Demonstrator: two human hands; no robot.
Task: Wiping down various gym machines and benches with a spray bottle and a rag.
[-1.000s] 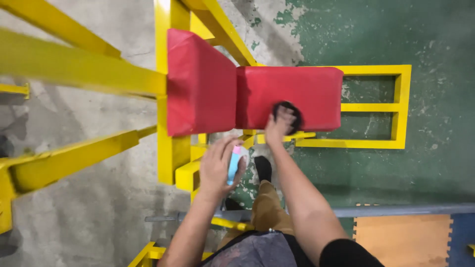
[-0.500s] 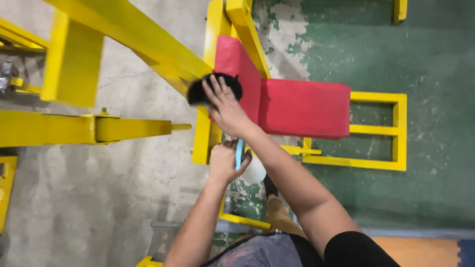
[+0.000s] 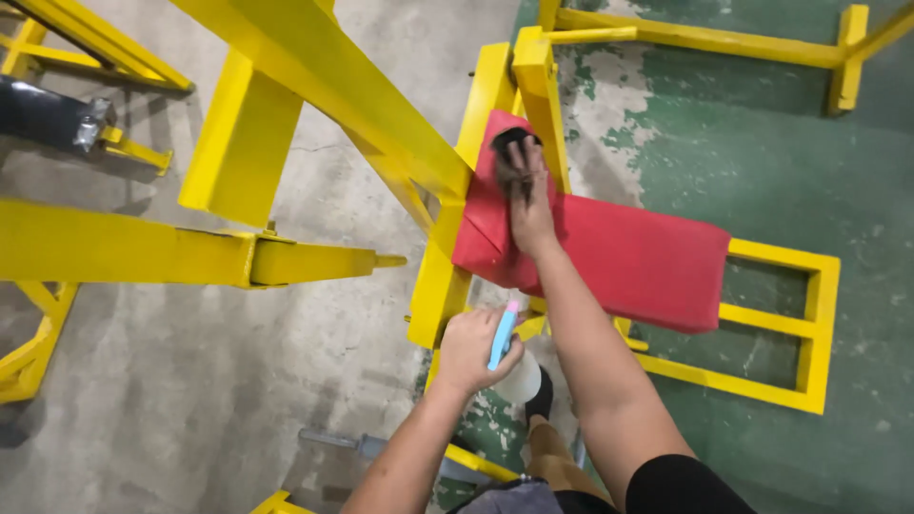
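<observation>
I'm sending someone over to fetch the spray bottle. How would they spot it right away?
Start at the yellow steel machine frame with its red padded seat. Just below the seat's near corner, the left hand holds the spray bottle. It is the only pale, rounded thing there, with a light blue trigger head tipped pink, unlike the dark cloth under the right hand.

The right hand [image 3: 529, 205] lies on a cloth [image 3: 509, 152] pressed against the upright back pad [image 3: 486, 224] of a seat. The seat pad [image 3: 647, 262] extends to the right of the back pad, both carried on a metal frame [image 3: 771, 324] standing on the floor [image 3: 171, 381]. Below the pads, nearer the person, the left hand [image 3: 473, 350] grips a spray bottle [image 3: 514, 366]. A long beam [image 3: 190, 252] of the frame lies to the left, above the floor.
</observation>
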